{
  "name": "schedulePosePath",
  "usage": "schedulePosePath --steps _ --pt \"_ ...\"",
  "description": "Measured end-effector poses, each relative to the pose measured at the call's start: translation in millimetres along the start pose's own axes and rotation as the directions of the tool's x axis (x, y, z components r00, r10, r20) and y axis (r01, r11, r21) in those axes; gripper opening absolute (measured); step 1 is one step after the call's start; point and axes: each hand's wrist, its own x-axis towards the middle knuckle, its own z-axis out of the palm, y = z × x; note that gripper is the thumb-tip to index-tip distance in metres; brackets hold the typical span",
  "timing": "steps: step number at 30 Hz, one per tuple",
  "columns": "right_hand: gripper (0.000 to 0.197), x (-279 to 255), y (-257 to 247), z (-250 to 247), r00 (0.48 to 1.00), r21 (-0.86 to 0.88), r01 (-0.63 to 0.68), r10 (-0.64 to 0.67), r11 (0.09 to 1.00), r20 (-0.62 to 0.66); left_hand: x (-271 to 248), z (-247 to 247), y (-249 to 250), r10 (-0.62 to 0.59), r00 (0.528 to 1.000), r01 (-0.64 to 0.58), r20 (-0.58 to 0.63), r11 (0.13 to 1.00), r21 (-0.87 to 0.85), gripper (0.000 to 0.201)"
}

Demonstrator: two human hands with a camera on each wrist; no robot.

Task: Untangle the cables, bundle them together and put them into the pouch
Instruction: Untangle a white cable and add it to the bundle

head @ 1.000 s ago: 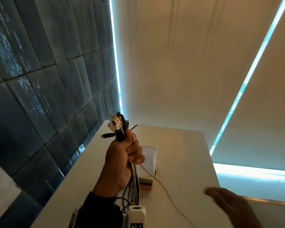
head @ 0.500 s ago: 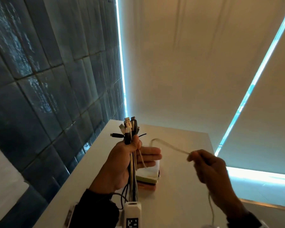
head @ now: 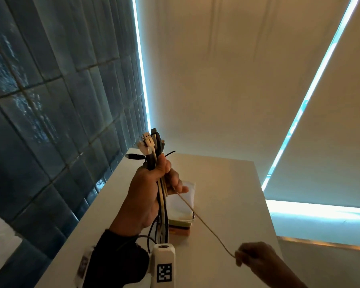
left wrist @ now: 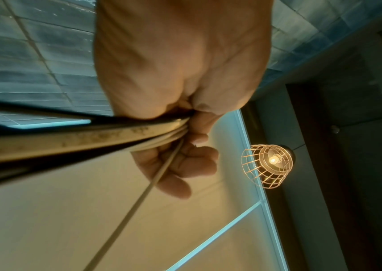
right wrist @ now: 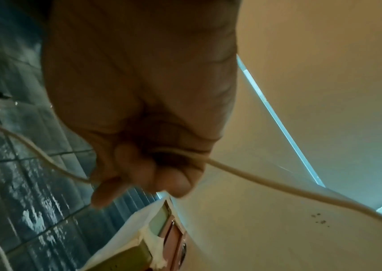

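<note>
My left hand (head: 154, 183) (left wrist: 180, 128) is raised above the table and grips a bundle of black and white cables (head: 152, 146) (left wrist: 69, 139), plugs pointing up, the rest hanging below the fist. One thin cream cable (head: 204, 219) (left wrist: 139, 198) (right wrist: 278, 185) runs taut from that fist down to the right. My right hand (head: 249, 254) (right wrist: 143, 165) pinches it near the table's front right. A white pouch (head: 181, 202) (right wrist: 136, 229) lies on the table behind the left hand, on top of a green and orange flat object.
The white table (head: 227, 194) stands against a dark blue tiled wall (head: 50, 100) on the left. Pale roller blinds (head: 227, 80) hang behind it. A lit wire-cage lamp (left wrist: 268, 165) shows overhead in the left wrist view.
My right hand took hold of the cream cable, looped it up near the bundle, then pulled it down and right until taut. The left hand's fingers opened briefly and closed again on the bundle.
</note>
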Motion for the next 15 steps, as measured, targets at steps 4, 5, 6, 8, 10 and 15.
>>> schedulePosePath --steps 4,5,6,8,10,15 --pt "0.039 -3 -29 2 0.994 0.056 0.061 -0.066 0.997 0.088 -2 8 -5 0.019 1.000 -0.019 0.024 0.999 -0.031 0.028" --pt "0.044 -4 -45 2 0.990 0.111 0.116 -0.124 0.987 0.062 -3 11 -8 0.020 0.999 -0.018 0.031 0.998 -0.053 0.028" --pt "0.042 -4 -62 2 0.983 0.210 0.167 -0.178 0.963 0.037 -4 14 -12 0.016 0.999 -0.013 0.035 0.998 -0.069 0.028" --pt "0.038 -3 -99 3 0.966 0.435 0.220 -0.258 0.873 0.029 -6 20 -19 -0.007 0.999 0.010 0.036 0.998 -0.063 0.028" --pt "0.033 -4 -132 2 0.944 0.521 0.283 -0.331 0.805 -0.002 -8 23 -24 -0.032 0.999 0.032 0.033 0.999 -0.029 0.029" --pt "0.021 7 -144 -18 0.838 0.323 0.465 -0.292 0.824 -0.461 -9 8 -10 -0.143 0.985 0.136 0.098 0.988 0.072 0.035"
